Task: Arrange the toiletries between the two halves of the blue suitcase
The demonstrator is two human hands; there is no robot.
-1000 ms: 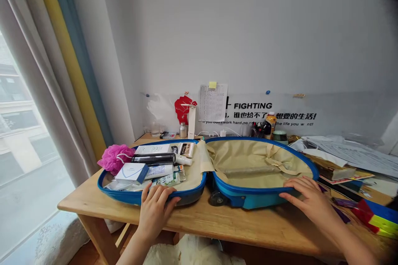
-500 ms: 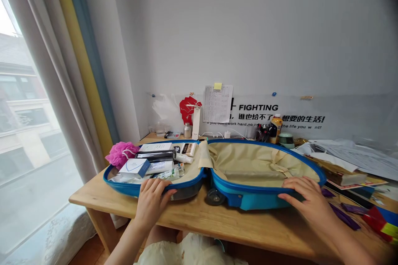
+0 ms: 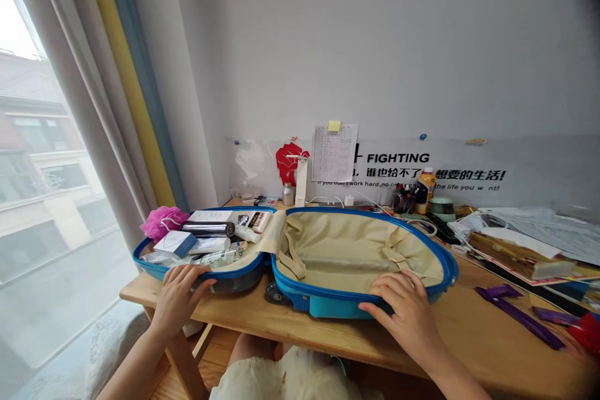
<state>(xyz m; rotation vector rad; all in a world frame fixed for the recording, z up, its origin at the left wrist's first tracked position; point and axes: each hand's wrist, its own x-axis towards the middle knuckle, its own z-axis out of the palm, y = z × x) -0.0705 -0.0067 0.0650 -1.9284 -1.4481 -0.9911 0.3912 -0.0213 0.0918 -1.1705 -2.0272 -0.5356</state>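
A small blue suitcase (image 3: 337,307) lies opened flat on the wooden table, with both halves facing up. Its left half holds a pink bath puff (image 3: 164,221), a white and blue box (image 3: 175,244), a dark cylinder (image 3: 209,229), a pack of cotton swabs (image 3: 259,221) and several tubes and bottles. In the right half, beige lining and straps show. My left hand (image 3: 178,295) is closed over the front rim of the left half. My right hand (image 3: 403,301) grips the front rim of the right half, thumb outside and fingers over the edge.
The wooden table (image 3: 469,337) extends to the right, where purple wrappers (image 3: 520,319) and a pile of papers and books (image 3: 520,250) lie. Behind the suitcase stand a yellow bottle (image 3: 425,191) and a silver jar (image 3: 287,194). A curtain (image 3: 112,112) and window are on the left.
The suitcase has slid left along the table with both my hands on its front rim. Its left end now overhangs the table's left edge more. The view has shifted slightly.
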